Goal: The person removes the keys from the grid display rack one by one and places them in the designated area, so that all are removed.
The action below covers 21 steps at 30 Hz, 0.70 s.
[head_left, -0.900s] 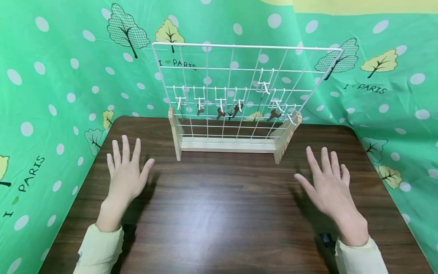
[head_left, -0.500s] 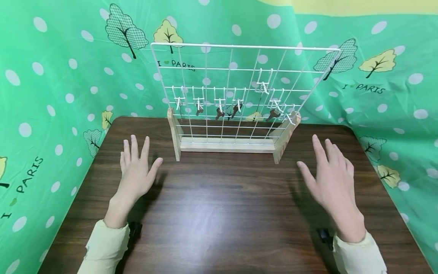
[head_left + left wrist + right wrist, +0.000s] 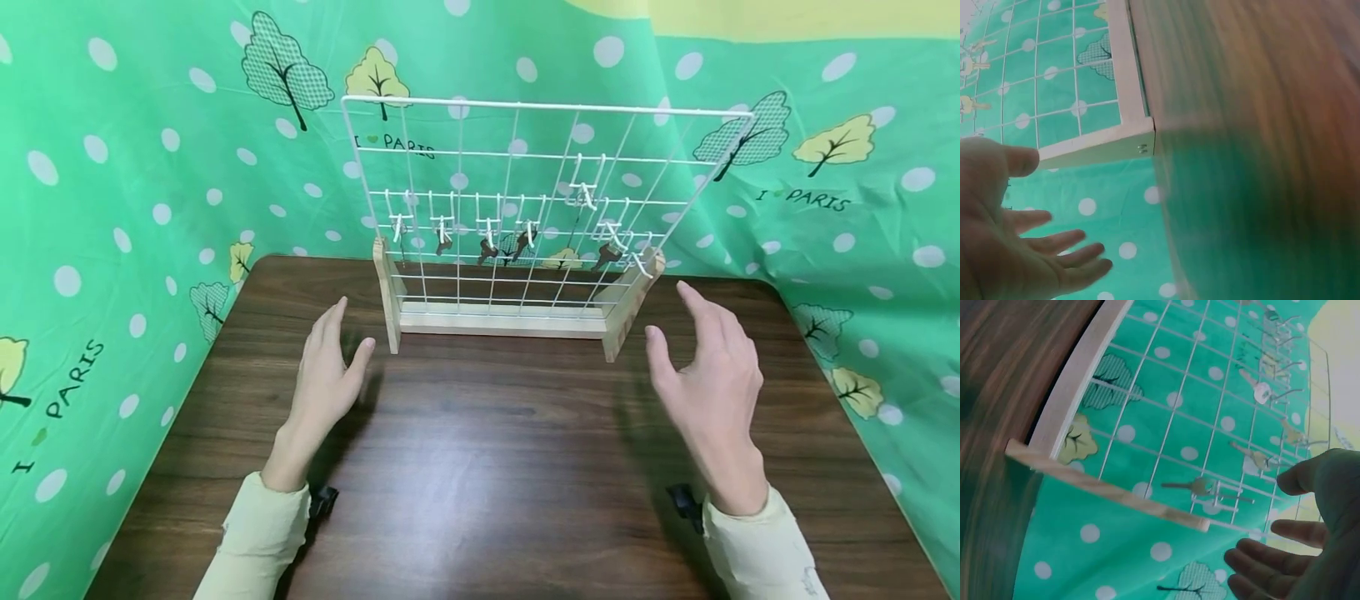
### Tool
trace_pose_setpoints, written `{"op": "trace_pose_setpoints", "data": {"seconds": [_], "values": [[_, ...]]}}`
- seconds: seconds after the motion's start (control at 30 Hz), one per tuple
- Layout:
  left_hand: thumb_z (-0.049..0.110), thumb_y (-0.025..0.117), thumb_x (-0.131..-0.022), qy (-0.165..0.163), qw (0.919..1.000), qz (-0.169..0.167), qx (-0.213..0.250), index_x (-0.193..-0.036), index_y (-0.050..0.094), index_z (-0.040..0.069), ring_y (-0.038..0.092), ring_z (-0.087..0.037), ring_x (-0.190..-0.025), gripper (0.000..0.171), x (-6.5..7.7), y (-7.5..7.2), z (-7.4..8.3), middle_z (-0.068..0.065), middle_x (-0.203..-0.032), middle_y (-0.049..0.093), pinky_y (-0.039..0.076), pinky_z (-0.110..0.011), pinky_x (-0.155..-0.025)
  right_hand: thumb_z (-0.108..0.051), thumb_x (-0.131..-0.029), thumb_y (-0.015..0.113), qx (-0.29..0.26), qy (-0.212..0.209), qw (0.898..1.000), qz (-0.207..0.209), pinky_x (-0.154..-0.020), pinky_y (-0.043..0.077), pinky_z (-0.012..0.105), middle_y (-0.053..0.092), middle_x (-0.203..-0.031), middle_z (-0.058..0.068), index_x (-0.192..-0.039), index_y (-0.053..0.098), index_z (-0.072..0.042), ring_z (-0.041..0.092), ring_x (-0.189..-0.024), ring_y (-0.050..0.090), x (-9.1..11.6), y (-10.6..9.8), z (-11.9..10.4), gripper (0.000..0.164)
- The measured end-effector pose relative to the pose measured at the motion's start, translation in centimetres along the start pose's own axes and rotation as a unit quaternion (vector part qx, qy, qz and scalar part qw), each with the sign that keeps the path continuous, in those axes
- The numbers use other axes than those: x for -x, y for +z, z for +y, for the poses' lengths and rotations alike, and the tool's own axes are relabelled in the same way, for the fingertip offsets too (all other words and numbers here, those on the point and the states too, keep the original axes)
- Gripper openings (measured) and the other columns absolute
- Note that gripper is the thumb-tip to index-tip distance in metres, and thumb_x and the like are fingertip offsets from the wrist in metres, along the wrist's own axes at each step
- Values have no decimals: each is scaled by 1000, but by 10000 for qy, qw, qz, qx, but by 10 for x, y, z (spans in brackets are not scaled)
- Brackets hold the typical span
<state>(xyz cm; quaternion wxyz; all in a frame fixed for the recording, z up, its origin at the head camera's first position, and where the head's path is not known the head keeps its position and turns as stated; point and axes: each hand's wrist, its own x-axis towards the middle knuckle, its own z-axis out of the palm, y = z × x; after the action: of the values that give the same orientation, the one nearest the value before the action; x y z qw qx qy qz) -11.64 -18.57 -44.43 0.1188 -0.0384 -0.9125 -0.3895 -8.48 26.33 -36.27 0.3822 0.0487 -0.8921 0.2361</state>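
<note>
A white wire grid rack (image 3: 547, 106) stands upright in a pale wooden base (image 3: 501, 322) at the back of the table. Several white hooks (image 3: 587, 197) hang on its wires, and keys (image 3: 487, 251) dangle from them. In the right wrist view one key (image 3: 1200, 486) shows side-on at the end hook. My left hand (image 3: 324, 379) hovers left of the base, fingers extended and thumb apart, holding nothing. Opposite it, my right hand (image 3: 712, 383) is held in the air right of the base, fingers relaxed and thumb spread, also holding nothing. Both palms face inward.
Dark wood-grain table (image 3: 465, 467) lies under both hands. A green dotted curtain (image 3: 187, 167) with printed trees surrounds its back and sides. Small black wrist devices (image 3: 322, 502) sit at the cuffs of pale sleeves (image 3: 258, 525).
Both hands have turned from palms down to palms facing inward. The left hand has moved right towards the rack, and the right hand slightly left and forward. The rack stays put.
</note>
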Motion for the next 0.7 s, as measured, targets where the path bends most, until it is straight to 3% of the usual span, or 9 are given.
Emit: {"op": "trace_pose_setpoints", "data": {"seconds": [0.17, 0.3, 0.4, 0.53, 0.7], "values": [[22, 73, -108, 312, 9957, 642, 592, -168, 43, 7, 51, -46, -147, 68, -10, 10, 1, -25, -160, 52, 43, -68, -119, -27, -100, 74, -333, -45, 9989, 314, -93, 49, 68, 75, -128, 23, -147, 72, -9, 48, -118, 68, -2, 5, -11, 50], [18, 82, -102, 399, 9873, 931, 1227, -161, 49, 4, 59, -46, -134, 69, -16, 18, 0, -27, -146, 61, 49, -63, -112, -30, -102, 72, -519, -115, 9979, 378, -92, 52, 61, 76, -125, 22, -145, 71, -7, 45, -115, 69, -3, 7, -19, 49], [10, 86, -98, 338, 9796, 1017, 1699, -157, 52, 2, 64, -45, -126, 68, -18, 24, -2, -28, -139, 65, 53, -57, -106, -30, -102, 71, -725, -184, 9960, 492, -97, 52, 41, 76, -123, 22, -144, 72, -7, 42, -114, 70, -5, 8, -24, 48], [2, 87, -95, 128, 9699, 974, 2228, -152, 53, 1, 68, -42, -122, 66, -18, 30, -2, -26, -135, 68, 58, -52, -101, -25, -100, 72, -1083, -296, 9913, 686, -101, 45, 17, 76, -119, 23, -141, 74, -5, 42, -111, 71, -9, 13, -32, 46], [0, 88, -93, -125, 9598, 992, 2622, -147, 54, -2, 69, -41, -120, 64, -20, 40, -1, -24, -132, 70, 58, -52, -101, -22, -98, 72, -1392, -366, 9862, 823, -101, 45, 14, 76, -115, 25, -138, 74, -3, 43, -107, 71, -10, 20, -42, 44]]}}
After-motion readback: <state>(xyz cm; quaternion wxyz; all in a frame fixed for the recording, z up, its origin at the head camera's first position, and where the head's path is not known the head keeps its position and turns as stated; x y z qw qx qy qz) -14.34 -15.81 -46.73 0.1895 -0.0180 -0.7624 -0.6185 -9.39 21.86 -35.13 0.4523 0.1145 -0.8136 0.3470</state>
